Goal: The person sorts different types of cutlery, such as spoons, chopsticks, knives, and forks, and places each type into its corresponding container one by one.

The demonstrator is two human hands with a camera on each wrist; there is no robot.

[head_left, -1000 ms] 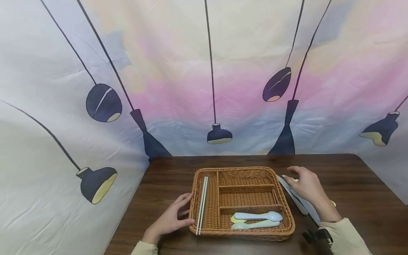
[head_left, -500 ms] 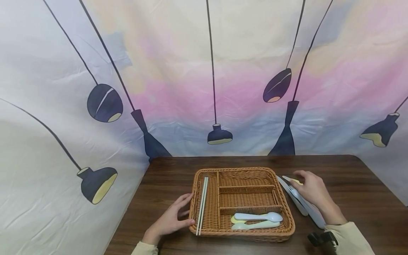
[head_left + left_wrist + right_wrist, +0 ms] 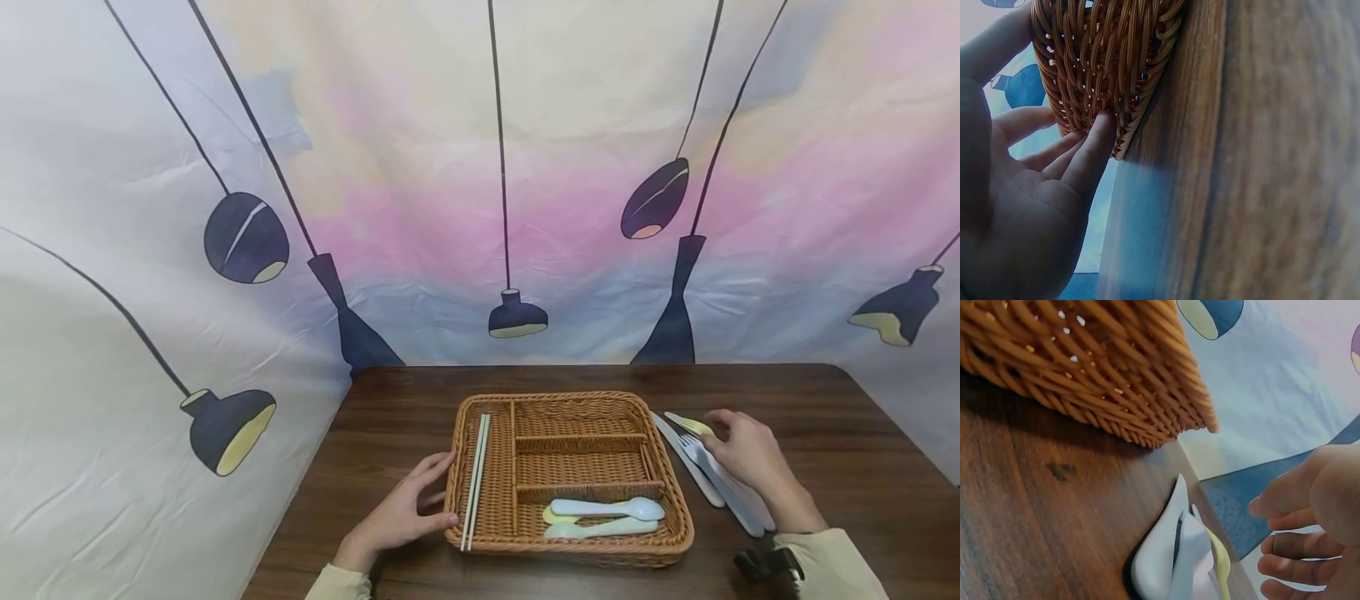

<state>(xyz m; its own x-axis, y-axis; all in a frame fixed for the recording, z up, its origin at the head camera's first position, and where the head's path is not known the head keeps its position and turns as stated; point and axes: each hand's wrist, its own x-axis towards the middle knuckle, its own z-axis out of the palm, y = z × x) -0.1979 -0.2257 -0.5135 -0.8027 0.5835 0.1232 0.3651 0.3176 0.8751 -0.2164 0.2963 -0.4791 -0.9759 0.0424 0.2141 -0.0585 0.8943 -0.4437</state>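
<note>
We judge the filling of the basket (image 3: 573, 547), at the lower middle of the frame, to be partway along; the chopsticks (image 3: 476, 483) lie in its long left compartment (image 3: 498, 492), and a blue spoon (image 3: 647, 509) and a green spoon (image 3: 573, 532) lie in its lower right compartment (image 3: 530, 521), with a yellow piece (image 3: 553, 517) partly hidden under the blue spoon; these we count as done. What seems left lies just beside the basket, toward the lower right of the frame; there we see a yellow fork (image 3: 692, 426), a white fork (image 3: 693, 452) and a knife (image 3: 701, 477) on the table (image 3: 360, 467), with more pale cutlery (image 3: 741, 502) overlapping, so that we cannot tell the count; we see no fork or knife put away. The hands are well apart; the left hand (image 3: 401, 517) touches the basket's left side, fingers spread against it and thumb at the edge; the right hand (image 3: 753, 454) is at the yellow fork in the head view, yet its wrist view shows the fingers loosely bent, apart from the cutlery; we see nothing in its grasp.
</note>
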